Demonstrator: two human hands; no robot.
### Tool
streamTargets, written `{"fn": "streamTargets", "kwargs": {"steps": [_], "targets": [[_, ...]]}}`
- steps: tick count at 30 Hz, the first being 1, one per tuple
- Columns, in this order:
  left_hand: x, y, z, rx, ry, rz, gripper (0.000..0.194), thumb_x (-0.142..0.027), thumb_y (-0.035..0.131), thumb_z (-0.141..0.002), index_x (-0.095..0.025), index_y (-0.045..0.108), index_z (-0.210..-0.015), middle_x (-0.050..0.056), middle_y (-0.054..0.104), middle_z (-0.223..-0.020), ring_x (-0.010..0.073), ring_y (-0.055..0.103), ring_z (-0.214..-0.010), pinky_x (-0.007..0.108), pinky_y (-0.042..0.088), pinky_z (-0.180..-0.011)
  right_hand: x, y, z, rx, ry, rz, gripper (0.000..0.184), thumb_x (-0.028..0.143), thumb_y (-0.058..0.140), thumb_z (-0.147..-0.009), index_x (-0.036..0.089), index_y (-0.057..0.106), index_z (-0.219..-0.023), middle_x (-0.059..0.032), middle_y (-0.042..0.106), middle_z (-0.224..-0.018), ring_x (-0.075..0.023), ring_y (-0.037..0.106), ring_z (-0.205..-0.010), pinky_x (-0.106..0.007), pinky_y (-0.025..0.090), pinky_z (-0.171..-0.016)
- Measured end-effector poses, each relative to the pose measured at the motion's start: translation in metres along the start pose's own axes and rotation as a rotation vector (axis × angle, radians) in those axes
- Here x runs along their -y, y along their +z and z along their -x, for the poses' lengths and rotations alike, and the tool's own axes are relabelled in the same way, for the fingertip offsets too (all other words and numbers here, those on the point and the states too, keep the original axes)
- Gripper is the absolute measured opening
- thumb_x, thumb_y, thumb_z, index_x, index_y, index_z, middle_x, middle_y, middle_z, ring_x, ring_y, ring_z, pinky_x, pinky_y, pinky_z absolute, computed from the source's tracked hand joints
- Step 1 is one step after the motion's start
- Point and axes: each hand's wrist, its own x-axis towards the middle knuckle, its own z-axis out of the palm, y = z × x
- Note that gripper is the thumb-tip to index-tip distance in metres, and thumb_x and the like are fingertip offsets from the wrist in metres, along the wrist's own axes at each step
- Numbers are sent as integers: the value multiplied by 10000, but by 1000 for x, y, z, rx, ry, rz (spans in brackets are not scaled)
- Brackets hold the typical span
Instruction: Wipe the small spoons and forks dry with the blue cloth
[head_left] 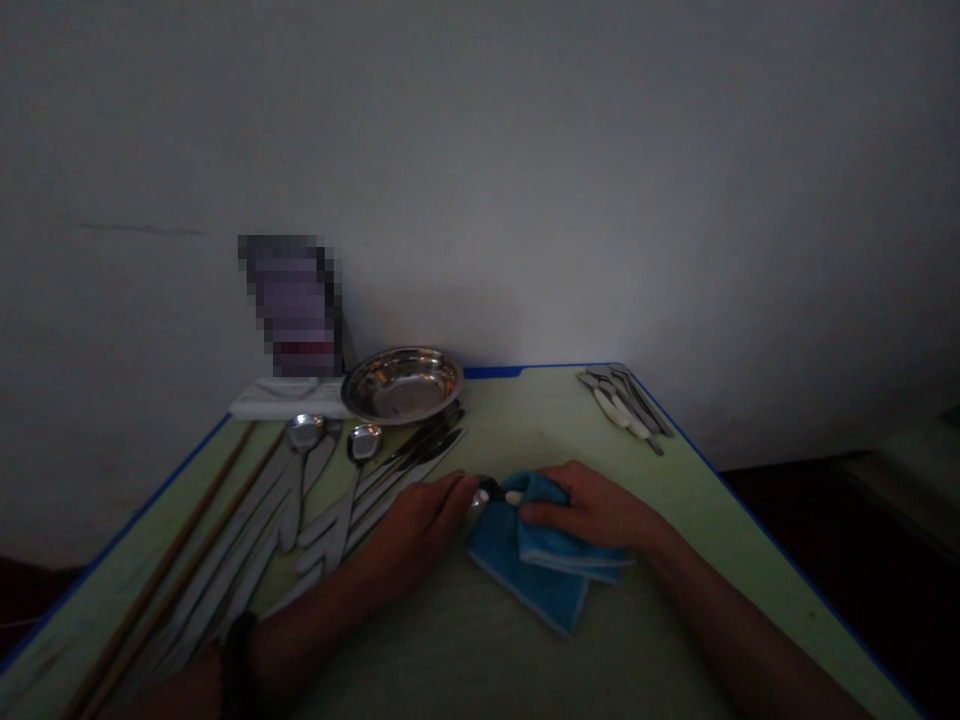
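Observation:
My left hand (pixel 429 520) is closed on a small piece of cutlery (pixel 513 497) at the middle of the table. A shiny metal part shows by its fingertips, with a dark part and a pale end to the right; whether it is a spoon or something else I cannot tell. My right hand (pixel 596 505) grips a folded blue cloth (pixel 534 570), which lies against the pale end and hangs down toward me. Left of my hands lie several metal knives (pixel 375 490), a spoon (pixel 364 442) and another spoon (pixel 305 434).
A steel bowl (pixel 403 385) stands at the back edge beside a white slab (pixel 285 398) and a blurred-out upright object (pixel 296 310). Two wooden chopsticks (pixel 187 520) run along the left. Cutlery with pale handles (pixel 626 410) lies at the back right. A wall (pixel 562 200) rises behind the table.

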Motion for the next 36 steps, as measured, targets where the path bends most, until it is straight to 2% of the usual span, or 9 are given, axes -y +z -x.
{"fn": "streamTargets", "kwargs": {"steps": [3, 8, 13, 18, 24, 27, 36], "targets": [[0, 1, 2, -32, -6, 18, 394, -348, 237, -921, -196, 510, -681, -36, 503, -581, 137, 485, -547, 227, 367, -539, -4, 1, -1, -13, -13, -59, 291, 429, 462, -805, 156, 496, -711, 40, 435, -593, -71, 411, -551, -186, 333, -510], [1, 1, 5, -76, -2, 106, 306, -332, 290, -902, -201, 455, -680, -41, 479, -606, 134, 460, -560, 230, 367, -536, -6, 2, -1, -13, 21, -171, 306, 437, 452, -809, 157, 475, -687, 40, 412, -590, -66, 385, -540, -186, 334, -502], [3, -2, 6, 6, 17, 235, 306, -330, 252, -896, -191, 491, -763, -46, 432, -584, 129, 419, -534, 234, 343, -517, -6, 2, -1, -10, 23, -183, 311, 436, 461, -802, 157, 465, -664, 43, 389, -579, -65, 375, -537, -182, 321, -492], [-1, -7, 6, 40, 16, 253, 272, -278, 264, -877, -181, 514, -831, -40, 447, -603, 133, 426, -540, 234, 333, -506, -7, 2, -1, -8, 55, -196, 309, 448, 466, -795, 160, 483, -682, 42, 401, -575, -67, 380, -525, -187, 325, -485], [7, -2, 6, 24, 48, 271, 276, -272, 269, -876, -186, 505, -763, -50, 421, -570, 118, 397, -503, 229, 321, -491, -8, 2, -1, 3, 59, -211, 326, 465, 470, -787, 158, 475, -677, 47, 376, -569, -66, 368, -529, -182, 312, -483], [10, -1, 6, 26, 42, 267, 281, -288, 261, -876, -186, 509, -791, -49, 422, -579, 117, 391, -497, 226, 303, -466, -7, 2, -1, -2, 42, -199, 321, 452, 470, -792, 158, 467, -662, 46, 379, -577, -64, 368, -535, -182, 311, -493], [-5, -9, 6, 61, 43, 220, 279, -263, 240, -878, -185, 475, -749, -46, 420, -579, 125, 411, -530, 234, 320, -511, -6, 1, -1, 10, 38, -193, 309, 441, 467, -799, 159, 460, -672, 48, 382, -574, -61, 370, -528, -183, 318, -486]]}}
